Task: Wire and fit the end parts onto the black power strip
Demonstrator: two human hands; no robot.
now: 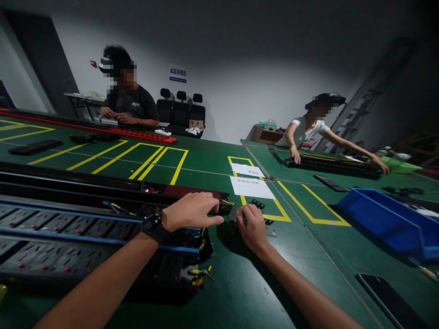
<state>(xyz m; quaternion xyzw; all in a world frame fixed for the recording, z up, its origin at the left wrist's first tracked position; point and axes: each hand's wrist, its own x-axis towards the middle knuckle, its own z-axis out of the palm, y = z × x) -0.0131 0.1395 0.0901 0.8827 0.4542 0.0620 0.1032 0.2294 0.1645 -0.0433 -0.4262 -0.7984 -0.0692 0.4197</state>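
My left hand [192,210], with a black watch [153,225] on the wrist, lies over the end of a long black rail [85,186]. Its thumb is stretched out and its fingers reach across the rail; a dark red piece [174,191] shows just behind them. My right hand [253,228] is to the right of the rail's end, fingers curled down near small dark brackets [258,204]. What lies under those fingertips is hidden. Nearer me are power strips [68,260] with rows of sockets, red dots and loose yellow-green wire ends [204,272].
A blue bin [384,224] and a phone [387,297] are on the right of the green table [240,283]. Paper labels [252,187] lie inside yellow tape. Two people sit across; one touches a long black rail [336,167]. A red rail [137,133] runs along the far edge.
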